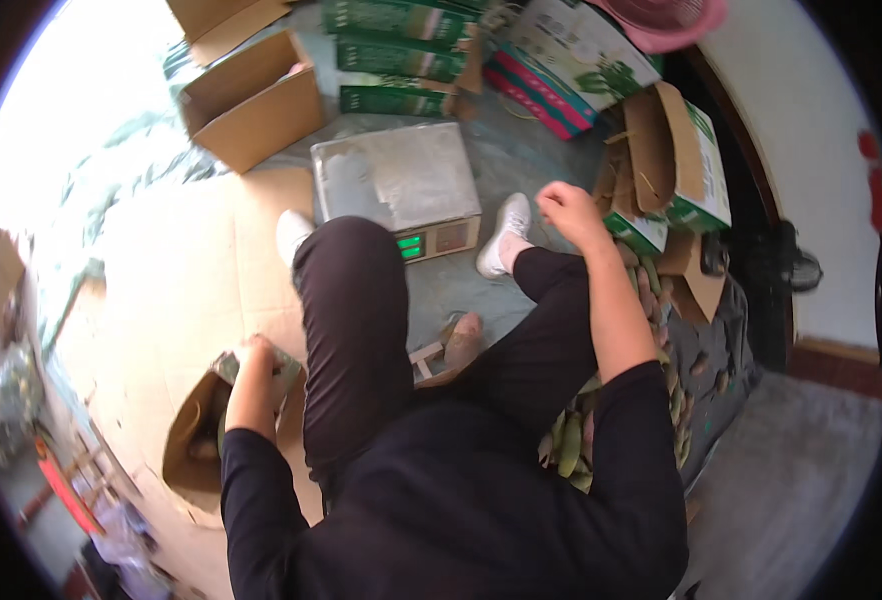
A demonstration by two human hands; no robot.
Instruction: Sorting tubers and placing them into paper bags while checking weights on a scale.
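My left hand (255, 350) grips the upper rim of an open cardboard box (186, 425) that stands tilted beside my left knee. Something brownish lies in the shadow inside this box, too dark to make out. My right hand (573, 213) is raised past my right knee with its fingers curled in, and nothing shows between them. Under my right forearm lies a heap of long green and brownish produce (571, 440), like sweet potatoes or cucumbers; the kind is unclear. A flat metal-topped digital scale (396, 175) with a lit green display sits in front of my feet.
Another open cardboard box (251, 105) stands beyond the scale at left. Green cartons (401, 65) are stacked at the back, beside a white, green and pink carton (571, 65) and a pink basket (666, 20). At right stand open cartons (676, 160). Flattened cardboard (181, 270) covers the floor at left.
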